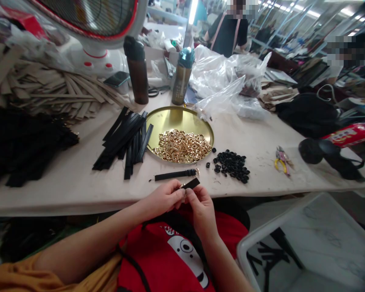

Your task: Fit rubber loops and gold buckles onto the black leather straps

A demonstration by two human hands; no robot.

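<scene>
Just past the table's front edge, both hands meet at a short black strap [192,183] with a gold buckle [183,186] on it. My left hand [169,196] is closed on the strap at the buckle. Thumb and fingers of my right hand [202,207] pinch the strap from the other side; their tips partly hide it. A finished-looking black strap with a buckle [176,174] lies flat just beyond the hands. Behind it, a round gold tray [182,115] bears a heap of gold buckles [182,147]. Small black loops [231,165] form a pile to its right.
Black strips [124,140] lie left of the tray, near a large black heap [24,146]. Two bottles [138,73], a fan [94,52] and clear plastic bags [225,81] stand behind. Pliers [282,161] lie right; a white bin [316,227] is below the table.
</scene>
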